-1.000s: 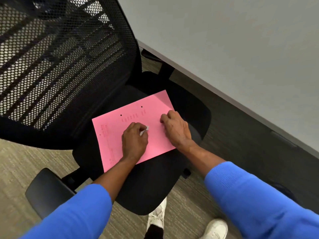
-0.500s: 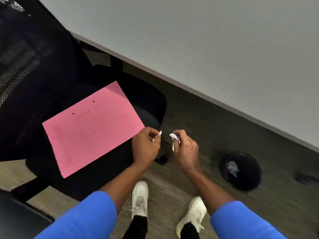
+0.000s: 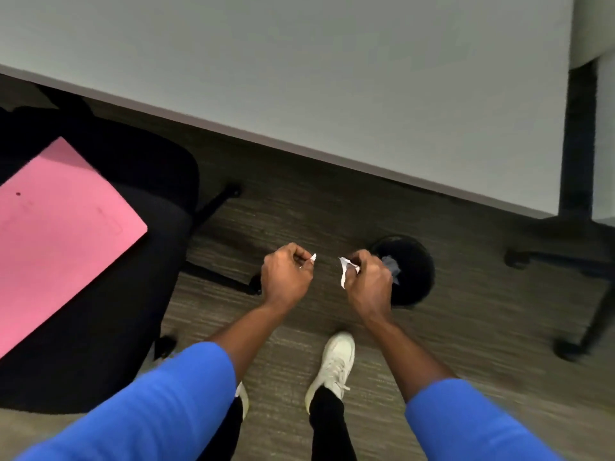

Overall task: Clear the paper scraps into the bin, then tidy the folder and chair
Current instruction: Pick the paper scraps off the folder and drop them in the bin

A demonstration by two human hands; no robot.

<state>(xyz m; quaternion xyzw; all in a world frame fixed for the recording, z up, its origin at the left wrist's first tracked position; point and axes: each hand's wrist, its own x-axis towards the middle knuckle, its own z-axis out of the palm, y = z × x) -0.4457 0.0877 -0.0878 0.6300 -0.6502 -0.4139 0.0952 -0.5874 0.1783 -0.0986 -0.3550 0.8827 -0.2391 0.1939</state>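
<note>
My left hand [image 3: 286, 277] is shut on a small white paper scrap [image 3: 312, 258] that pokes out between the fingers. My right hand [image 3: 367, 282] is shut on a larger crumpled white paper scrap [image 3: 344, 269]. Both hands hover over the carpet, the right one at the left rim of a round black bin [image 3: 416, 277] that holds some crumpled paper [image 3: 390, 263]. A pink folder [image 3: 56, 234] lies flat on the seat of a black office chair [image 3: 133, 277] at the left.
A grey desk top [image 3: 299, 68] spans the upper frame, its edge running diagonally above the bin. A black desk leg and foot [image 3: 575, 161] stand at the right. The chair's base legs [image 3: 216, 201] reach toward the bin. My white shoes [image 3: 334, 364] stand on the carpet.
Both hands lifted the scraps off the folder and moved right, away from the chair, to the bin. The view swung right, so the chair and folder slid to the left edge.
</note>
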